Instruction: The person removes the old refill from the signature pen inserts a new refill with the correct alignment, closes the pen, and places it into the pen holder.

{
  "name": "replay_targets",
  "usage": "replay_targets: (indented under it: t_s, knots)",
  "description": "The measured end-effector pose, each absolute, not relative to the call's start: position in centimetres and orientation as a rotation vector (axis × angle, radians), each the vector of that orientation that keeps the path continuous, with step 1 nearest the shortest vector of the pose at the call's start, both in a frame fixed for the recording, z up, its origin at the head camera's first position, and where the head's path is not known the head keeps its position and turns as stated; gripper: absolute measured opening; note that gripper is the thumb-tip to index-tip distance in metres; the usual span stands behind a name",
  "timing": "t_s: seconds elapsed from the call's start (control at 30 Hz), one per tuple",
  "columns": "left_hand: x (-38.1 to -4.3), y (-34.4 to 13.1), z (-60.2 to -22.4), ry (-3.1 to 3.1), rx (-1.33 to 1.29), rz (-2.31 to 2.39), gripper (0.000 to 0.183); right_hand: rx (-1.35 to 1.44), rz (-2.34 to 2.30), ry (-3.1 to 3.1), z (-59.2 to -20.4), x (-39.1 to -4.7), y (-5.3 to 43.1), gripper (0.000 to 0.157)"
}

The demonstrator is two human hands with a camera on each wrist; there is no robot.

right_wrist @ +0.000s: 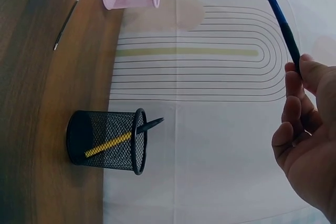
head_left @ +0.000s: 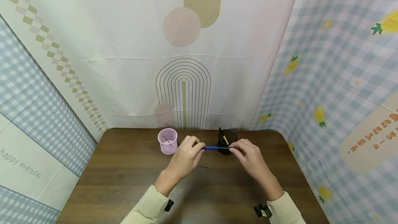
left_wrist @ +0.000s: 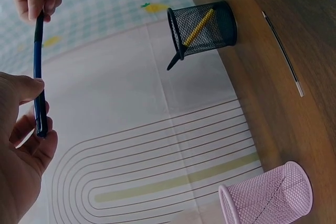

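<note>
Between both hands a blue pen (head_left: 211, 147) with a dark grip section is held level above the table. My left hand (head_left: 186, 153) pinches its blue end between thumb and fingers. The dark end is pinched by my right hand (head_left: 248, 156). On the table below lies a thin pen refill (left_wrist: 283, 53), dark with a pale tip. Behind the right hand stands a black mesh pen cup (right_wrist: 107, 140) with a yellow and black pen (right_wrist: 113, 144) leaning in it. A pink mesh pen cup (head_left: 167, 141), left of the left hand, has a thin dark stick (head_left: 167, 139) inside.
The brown wooden table (head_left: 124, 168) ends at a hanging white cloth (head_left: 130, 89) with printed arches. Checked cloths hang at both sides, the right one (head_left: 329, 78) printed with pineapples. Both wrists wear small black devices (head_left: 262, 211).
</note>
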State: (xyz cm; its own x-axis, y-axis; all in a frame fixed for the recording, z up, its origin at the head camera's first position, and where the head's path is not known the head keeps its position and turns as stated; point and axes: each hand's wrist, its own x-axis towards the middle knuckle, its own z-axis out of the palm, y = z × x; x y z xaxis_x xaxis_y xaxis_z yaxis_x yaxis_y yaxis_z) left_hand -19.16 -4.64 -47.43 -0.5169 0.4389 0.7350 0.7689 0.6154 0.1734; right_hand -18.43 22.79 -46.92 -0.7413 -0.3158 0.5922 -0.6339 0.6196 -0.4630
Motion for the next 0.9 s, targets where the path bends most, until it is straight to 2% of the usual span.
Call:
replay_targets:
  t_s: [0.27,0.57,0.9]
  knots:
    - [-19.18,-4.65,-47.46,-2.192,-0.943,-0.667,0.012,0.726,0.974,-2.441,-46.94,-18.22,22.78,0.015]
    - [-19.16,-4.71,-47.46,-2.205,-0.932,-0.703,0.01,0.756,0.996,-2.418,-46.68,-18.16,22.8,0.028]
    - [-19.08,-4.73,-47.29,-2.208,-0.943,-0.704,0.011,0.796,0.939,-2.326,-46.45,-18.43,22.63,0.025]
